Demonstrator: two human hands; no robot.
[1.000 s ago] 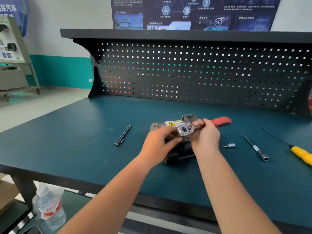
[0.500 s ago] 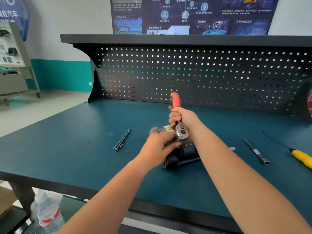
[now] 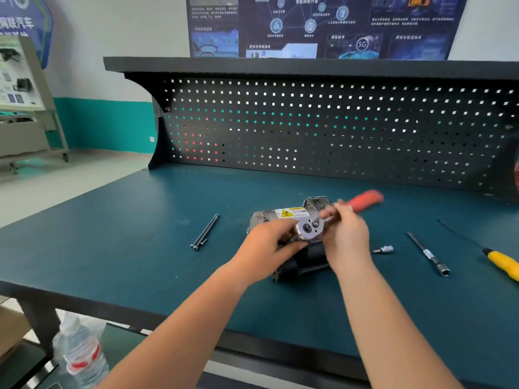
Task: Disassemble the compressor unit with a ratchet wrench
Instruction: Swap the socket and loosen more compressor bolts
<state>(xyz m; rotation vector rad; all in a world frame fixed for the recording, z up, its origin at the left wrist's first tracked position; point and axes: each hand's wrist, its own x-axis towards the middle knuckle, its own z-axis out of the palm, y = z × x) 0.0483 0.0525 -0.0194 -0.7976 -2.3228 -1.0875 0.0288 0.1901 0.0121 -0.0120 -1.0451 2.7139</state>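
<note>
The compressor unit (image 3: 276, 216) lies on its side on the matte teal worktop (image 3: 112, 248) between my hands, a smooth silver cylinder with a yellow warning label and a black lower part. My left hand (image 3: 266, 244) curls round its near end. My right hand (image 3: 346, 237) grips the ratchet wrench (image 3: 308, 228), whose round steel head sits at that end and whose blurred red handle slants off to the right. Left of my left hand lie two long thin bolts (image 3: 205, 233). Right of my right hand lie a small socket (image 3: 384, 250), a slim extension bar (image 3: 428, 254) and a yellow-handled screwdriver (image 3: 502, 262).

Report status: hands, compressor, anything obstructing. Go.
Right grip on ratchet wrench handle, wrench head at compressor unit near end. Left grip holds the unit there. Loose socket right, two long bolts left, both clear of the work.
</note>
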